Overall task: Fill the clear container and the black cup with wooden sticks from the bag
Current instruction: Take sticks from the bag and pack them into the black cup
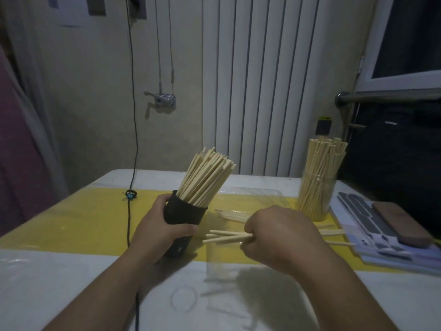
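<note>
here two hands (pixel 164 225) (pixel 284 235) grip one black cup (pixel 183 213) and a few sticks (pixel 226 236).

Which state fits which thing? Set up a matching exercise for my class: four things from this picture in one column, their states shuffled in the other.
Things
1. black cup
2. clear container
3. left hand
4. right hand

States
A. stands untouched at the far right
B. pinches a few loose sticks
C. gripped by one hand
D. wraps round the cup

Pairs: 1-C, 2-A, 3-D, 4-B
</note>
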